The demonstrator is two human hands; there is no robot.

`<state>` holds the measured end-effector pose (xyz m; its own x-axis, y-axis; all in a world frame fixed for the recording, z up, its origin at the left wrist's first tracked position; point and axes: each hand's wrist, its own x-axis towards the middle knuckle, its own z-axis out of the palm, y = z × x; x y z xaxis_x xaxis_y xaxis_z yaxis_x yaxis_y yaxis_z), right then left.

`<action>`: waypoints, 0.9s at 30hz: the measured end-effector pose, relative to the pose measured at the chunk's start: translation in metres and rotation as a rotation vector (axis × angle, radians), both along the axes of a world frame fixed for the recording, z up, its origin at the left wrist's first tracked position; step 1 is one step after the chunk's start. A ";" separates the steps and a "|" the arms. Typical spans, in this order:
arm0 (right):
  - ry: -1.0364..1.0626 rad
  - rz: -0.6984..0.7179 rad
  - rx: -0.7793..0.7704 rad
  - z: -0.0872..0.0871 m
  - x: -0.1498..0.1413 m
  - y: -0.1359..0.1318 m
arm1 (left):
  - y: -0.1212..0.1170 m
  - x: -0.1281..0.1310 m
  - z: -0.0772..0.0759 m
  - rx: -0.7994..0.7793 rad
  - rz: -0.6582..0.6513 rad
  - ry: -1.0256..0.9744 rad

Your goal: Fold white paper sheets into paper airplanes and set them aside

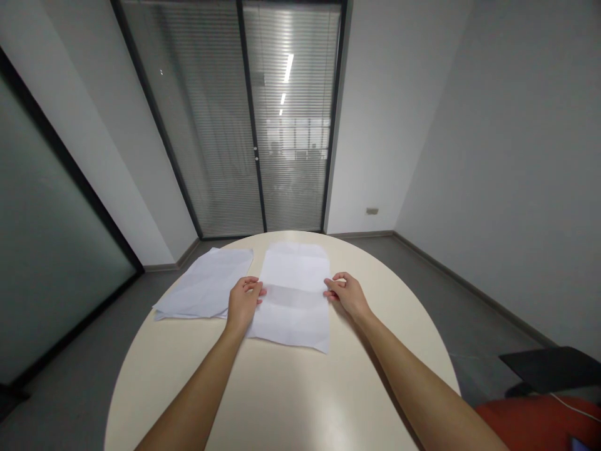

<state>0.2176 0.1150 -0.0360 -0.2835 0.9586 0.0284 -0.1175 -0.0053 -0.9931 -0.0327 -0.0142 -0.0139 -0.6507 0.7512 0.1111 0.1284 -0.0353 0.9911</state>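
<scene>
Both hands at one white sheet (295, 319), which lies between the two sets of fingers on the round table (277, 401). Left hand (242, 304): thumb and fingers drawn together at the sheet's left edge; contact partly hidden behind the hand, looks like a light pinch. Right hand (347, 294): thumb and forefinger pinching the right edge, other fingers curled. Grips sit roughly opposite each other, around mid-length of the sheet.

A shaded band crosses the paper between the fingertips. Near edge wavy, on the wearer's side of the fingers; far part reaches beyond them toward the glass door (291, 125). Paper stack (201, 285) just left of the left fingers, edges uneven, sheets not squared up. Bare tabletop to the right of the right fingers.

Risks, my judgement: uneven pull from the two hands would skew or crease the sheet, since it's thin and held only at its sides. Pinch too light, an edge slips out; too hard, it crumples at the fingertips. Pulling outward too strongly could tear it. Left hand drifting further left could knock the stack and spread its loose edges. Slick-looking tabletop, so the sheet would probably slide if one side lets go.
</scene>
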 end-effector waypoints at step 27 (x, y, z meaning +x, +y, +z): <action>-0.293 0.026 0.401 -0.001 0.006 -0.003 | -0.001 -0.013 -0.014 -0.255 0.071 0.409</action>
<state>0.2235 0.1120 -0.0373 -0.3581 0.8811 0.3089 0.1616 0.3843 -0.9089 -0.0460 -0.0155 -0.0284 -0.6422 0.7433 0.1871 0.5030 0.2245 0.8346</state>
